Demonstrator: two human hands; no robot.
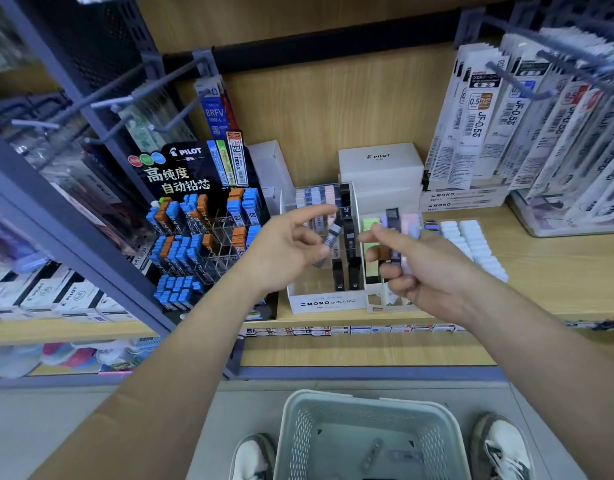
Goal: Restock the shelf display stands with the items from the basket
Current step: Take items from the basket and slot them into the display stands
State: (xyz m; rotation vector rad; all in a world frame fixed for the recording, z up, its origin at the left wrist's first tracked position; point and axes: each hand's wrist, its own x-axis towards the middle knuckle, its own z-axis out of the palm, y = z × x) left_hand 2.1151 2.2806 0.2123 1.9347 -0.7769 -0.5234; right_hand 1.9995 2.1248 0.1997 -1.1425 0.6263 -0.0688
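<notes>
Free: bare shelf board at front-R edge, betw white case rows & clear bin. Front-mid edge taken by MONO stand + pastel stand just beside it; PILOT rack fills L end. Over the stands, left hand pinching lead case & right hand gripping case bundle crowd the air. Peg hooks L, hanging refill packs R jut out overhead.

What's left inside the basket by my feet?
Inside the basket, at least two small slim packs lie on the bottom, too blurred to identify. Its near end runs out of frame, so anything there is unseen.
</notes>
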